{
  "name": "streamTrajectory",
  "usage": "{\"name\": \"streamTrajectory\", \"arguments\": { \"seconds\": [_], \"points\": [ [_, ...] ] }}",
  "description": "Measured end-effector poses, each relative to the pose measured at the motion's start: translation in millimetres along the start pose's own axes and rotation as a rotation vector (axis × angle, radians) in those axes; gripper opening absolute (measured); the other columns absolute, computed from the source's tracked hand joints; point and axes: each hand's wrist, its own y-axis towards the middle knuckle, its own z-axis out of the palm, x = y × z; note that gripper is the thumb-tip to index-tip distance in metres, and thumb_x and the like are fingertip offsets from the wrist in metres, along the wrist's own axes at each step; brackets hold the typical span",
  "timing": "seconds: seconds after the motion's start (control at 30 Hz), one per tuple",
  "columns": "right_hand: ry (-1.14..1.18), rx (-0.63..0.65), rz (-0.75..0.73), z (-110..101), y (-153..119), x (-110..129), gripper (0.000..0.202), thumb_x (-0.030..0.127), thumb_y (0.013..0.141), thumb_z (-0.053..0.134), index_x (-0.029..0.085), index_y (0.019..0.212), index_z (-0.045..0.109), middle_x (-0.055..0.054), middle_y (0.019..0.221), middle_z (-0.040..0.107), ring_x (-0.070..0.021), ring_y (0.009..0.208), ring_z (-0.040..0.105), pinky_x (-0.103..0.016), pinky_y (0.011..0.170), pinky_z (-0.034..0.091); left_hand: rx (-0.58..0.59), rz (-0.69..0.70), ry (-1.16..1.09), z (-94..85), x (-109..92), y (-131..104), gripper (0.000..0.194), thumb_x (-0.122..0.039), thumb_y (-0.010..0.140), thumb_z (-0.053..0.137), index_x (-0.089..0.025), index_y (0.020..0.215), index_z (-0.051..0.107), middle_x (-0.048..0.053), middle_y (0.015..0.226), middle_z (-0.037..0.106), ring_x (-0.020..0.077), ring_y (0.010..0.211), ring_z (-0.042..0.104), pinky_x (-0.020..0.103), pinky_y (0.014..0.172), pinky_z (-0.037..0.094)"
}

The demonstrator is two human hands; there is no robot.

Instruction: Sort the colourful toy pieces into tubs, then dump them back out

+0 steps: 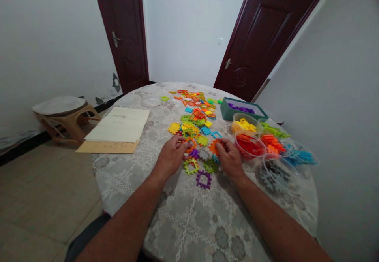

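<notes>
My left hand (174,153) pinches an orange interlocking plastic piece (189,146) with an open middle. In my right hand (229,155) is another orange interlocking piece (213,147), held between thumb and fingers. The two hands are apart, above a pile of mixed pieces. Between them lie a yellow-green piece (202,140), a grey piece (204,153) and a small purple piece (194,153). Nearer to me are a lime square frame (191,166), a dark green piece (211,166) and a purple square frame (203,180).
On the right stand clear tubs of red (250,145), yellow (245,125), blue (300,156) and grey pieces (275,175), plus a green box (229,114) with purple pieces. Papers (118,123) lie on the left. More orange pieces (194,100) spread towards the back. A stool (60,108) stands left.
</notes>
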Motion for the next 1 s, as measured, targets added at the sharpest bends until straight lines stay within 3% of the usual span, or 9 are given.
{"name": "streamTrajectory", "arguments": {
  "seconds": [0.1, 0.23, 0.3, 0.43, 0.57, 0.73, 0.83, 1.0],
  "points": [
    [-0.078, 0.023, -0.163, 3, -6, 1, 0.03, 0.039, 0.097, 0.062, 0.021, 0.119, 0.071, -0.005, 0.095, 0.072, -0.0206, 0.086, 0.066, -0.034, 0.076, 0.056, 0.043, -0.116, -0.058, 5.2, 1, -2, 0.029, -0.024, 0.087, 0.065, -0.019, 0.116, 0.061, 0.013, 0.108, 0.078, 0.0231, 0.089, 0.076, 0.035, 0.072, 0.063],
    [-0.177, 0.179, -0.509, 10, -14, 6, 0.022, 0.023, 0.101, 0.055, 0.025, 0.116, 0.072, -0.007, 0.108, 0.07, -0.0217, 0.102, 0.067, -0.039, 0.092, 0.057, 0.172, -0.227, -0.204, 11.8, -2, -9, 0.032, -0.024, 0.086, 0.068, -0.016, 0.118, 0.065, 0.015, 0.109, 0.077, 0.0216, 0.089, 0.076, 0.032, 0.073, 0.063],
    [-0.225, 0.255, -0.584, 14, -17, 9, 0.025, 0.022, 0.104, 0.052, 0.028, 0.118, 0.072, -0.007, 0.108, 0.069, -0.0218, 0.103, 0.067, -0.039, 0.091, 0.058, 0.226, -0.255, -0.281, 13.3, -3, -12, 0.031, -0.028, 0.088, 0.07, -0.016, 0.116, 0.067, 0.015, 0.11, 0.077, 0.0201, 0.087, 0.075, 0.031, 0.073, 0.062],
    [-0.275, 0.385, -0.657, 16, -20, 15, 0.037, 0.02, 0.105, 0.051, 0.034, 0.135, 0.065, -0.008, 0.121, 0.067, -0.0234, 0.114, 0.066, -0.041, 0.098, 0.059, 0.186, -0.216, -0.265, 12.0, -4, -13, 0.036, -0.031, 0.082, 0.081, -0.016, 0.112, 0.068, 0.016, 0.11, 0.075, 0.0223, 0.093, 0.075, 0.031, 0.073, 0.062],
    [-0.32, 0.404, -0.69, 14, -23, 18, 0.05, 0.018, 0.102, 0.055, 0.031, 0.15, 0.052, -0.012, 0.145, 0.058, -0.0275, 0.134, 0.057, -0.05, 0.113, 0.051, 0.03, -0.121, -0.263, 4.0, -7, -8, 0.032, -0.024, 0.083, 0.076, -0.017, 0.113, 0.066, 0.012, 0.103, 0.075, 0.0214, 0.087, 0.074, 0.033, 0.071, 0.064],
    [-0.57, 0.496, -0.669, 15, -27, 21, 0.03, 0.026, 0.099, 0.063, 0.025, 0.128, 0.067, -0.012, 0.122, 0.07, -0.0315, 0.119, 0.059, -0.055, 0.108, 0.047, -0.16, -0.063, -0.3, -9.8, -10, 1, 0.033, -0.019, 0.083, 0.068, -0.016, 0.116, 0.066, 0.012, 0.105, 0.074, 0.0213, 0.086, 0.074, 0.032, 0.067, 0.065],
    [-0.667, 0.584, -0.659, 18, -30, 28, 0.028, 0.029, 0.097, 0.065, 0.023, 0.124, 0.07, -0.013, 0.118, 0.071, -0.0329, 0.118, 0.057, -0.055, 0.108, 0.043, -0.163, -0.065, -0.391, -12.3, -9, 4, 0.025, -0.018, 0.083, 0.066, -0.015, 0.108, 0.067, 0.013, 0.107, 0.073, 0.0225, 0.088, 0.075, 0.035, 0.069, 0.067],
    [-0.668, 0.66, -0.68, 20, -33, 36, 0.039, 0.023, 0.096, 0.064, 0.02, 0.135, 0.065, -0.013, 0.122, 0.071, -0.0311, 0.116, 0.057, -0.053, 0.109, 0.04, -0.156, -0.108, -0.471, -9.2, -10, 2, 0.023, -0.015, 0.085, 0.062, -0.016, 0.107, 0.063, 0.013, 0.109, 0.072, 0.0235, 0.088, 0.076, 0.039, 0.071, 0.068]
  ]
}}
